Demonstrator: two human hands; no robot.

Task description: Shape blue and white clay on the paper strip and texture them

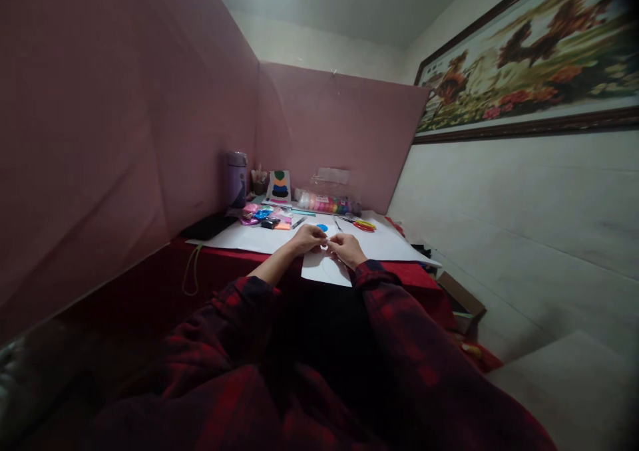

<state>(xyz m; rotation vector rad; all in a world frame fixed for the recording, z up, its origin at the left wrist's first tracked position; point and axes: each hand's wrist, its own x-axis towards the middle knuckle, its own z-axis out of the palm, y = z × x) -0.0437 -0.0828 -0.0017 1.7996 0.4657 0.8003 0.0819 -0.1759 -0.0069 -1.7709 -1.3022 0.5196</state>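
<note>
My left hand (308,239) and my right hand (348,248) meet over a white sheet (325,273) at the table's front edge. Fingertips of both are pinched together around a small white piece (325,243), too small to make out its kind. The sheet carries a faint drawn curved line, and a bright blue patch (322,227) shows just beyond my fingers. A thin pen-like tool (338,224) lies past my right hand, close to scissors (364,225) with yellow and red handles.
Coloured packets (264,217) are heaped at the left, near a purple bottle (237,179). At the back stand a card with coloured shapes (279,188) and a clear bag of colourful tubs (327,202). White paper (239,238) covers the red-clothed table; pink panels (334,118) enclose its left and back.
</note>
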